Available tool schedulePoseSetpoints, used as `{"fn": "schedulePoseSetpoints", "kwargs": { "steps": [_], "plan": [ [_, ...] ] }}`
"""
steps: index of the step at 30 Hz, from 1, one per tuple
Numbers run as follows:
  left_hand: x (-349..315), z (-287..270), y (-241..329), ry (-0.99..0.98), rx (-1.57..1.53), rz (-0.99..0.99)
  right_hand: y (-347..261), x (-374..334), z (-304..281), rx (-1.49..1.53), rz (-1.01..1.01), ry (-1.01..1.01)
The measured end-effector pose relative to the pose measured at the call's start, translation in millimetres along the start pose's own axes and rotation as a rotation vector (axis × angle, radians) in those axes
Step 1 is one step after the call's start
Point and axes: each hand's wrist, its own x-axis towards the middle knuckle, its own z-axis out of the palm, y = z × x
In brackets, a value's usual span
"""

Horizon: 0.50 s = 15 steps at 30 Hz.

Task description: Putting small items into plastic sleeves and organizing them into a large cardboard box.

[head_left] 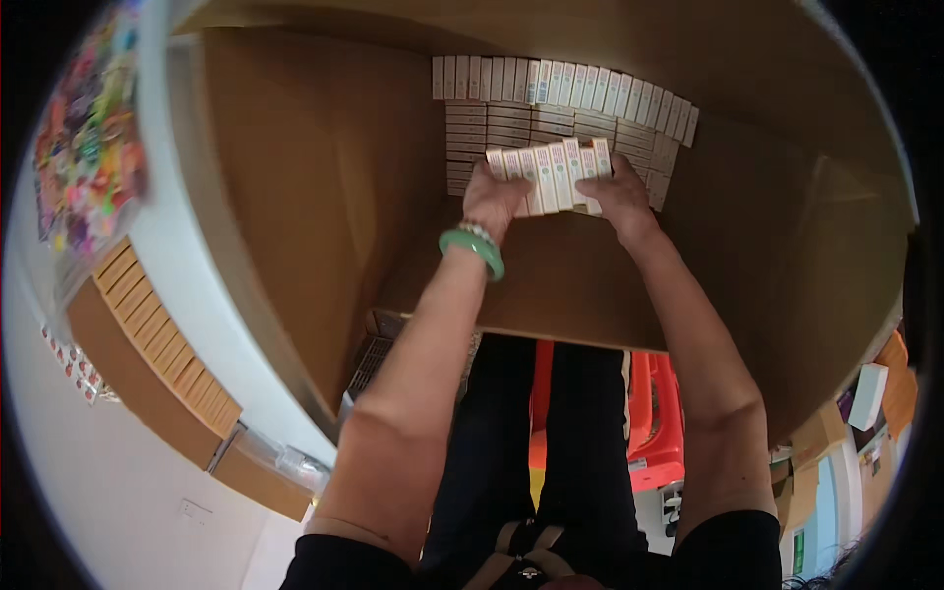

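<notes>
Between my two hands I hold a row of several slim white boxes (556,177), standing side by side and squeezed from both ends. My left hand (497,197), with a green bangle and a beaded bracelet at the wrist, closes on the row's left end, thumb across the front. At the right end my right hand (619,197) grips with its thumb on the boxes' face. Behind them, inside a large cardboard box (472,265), lie stacked layers of similar small boxes (467,123), topped by a long row of upright ones (590,87). My hands hide part of the stack.
The carton's tall brown side walls (295,177) rise left and right of my arms. A red plastic stool (657,423) stands beyond its near edge, by my legs. At the left are a bag of colourful small items (93,147) and a carton of tan boxes (162,334).
</notes>
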Motion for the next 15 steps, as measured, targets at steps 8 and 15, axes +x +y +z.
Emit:
{"fn": "schedulePoseSetpoints", "kwargs": {
  "steps": [8, 15],
  "plan": [
    [139.2, -32.0, -44.0, 0.104, 0.448, -0.112, 62.0, 106.4, 81.3, -0.155, 0.122, 0.04],
    [174.5, -55.7, -66.7, 0.227, 0.163, 0.095, 73.0, 167.1, 121.8, -0.242, 0.004, 0.028]
  ]
}}
